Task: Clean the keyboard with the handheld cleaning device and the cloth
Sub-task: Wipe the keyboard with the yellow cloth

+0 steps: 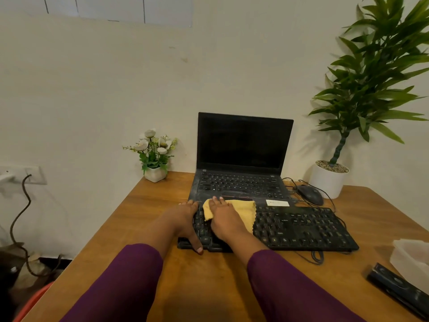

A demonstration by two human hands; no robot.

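Head view, looking down on a brown wooden surface [130,228] set against a pale wall.

- Long black wired keyboard [301,228] lies across the middle of the surface. Its far edge sits right against the front of an open black laptop [243,147] with a dark screen. Cannot tell whether the 2 overlap.
- Left hand [188,219] rests on the keyboard's left end. Fingers lie straight toward the far edge, thumb reaches over the near edge. It is open and holds nothing.
- Right hand [225,219] lies flat, fingers straight, pressing down on a small yellow cloth [243,210]. The cloth is spread over the left part of the keys, with its far corner reaching the laptop's front edge. The hands are just beside each other.
- Both forearms are in purple sleeves [120,287].
- Black elongated handheld cleaning device [394,284] lies on the surface at lower right, well apart from the keyboard, with neither hand on it. It is just beside a translucent plastic container [411,256].
- Dark corded mouse [311,194] sits right of the laptop, its cables looping nearby.
- Tall green leafy plant in a round white pot [329,180] stands at the far right corner.
- Small white pot of white flowers [154,156] stands left of the laptop, by the wall.
- Wall socket [23,175] at left, with a dark cable hanging from it.
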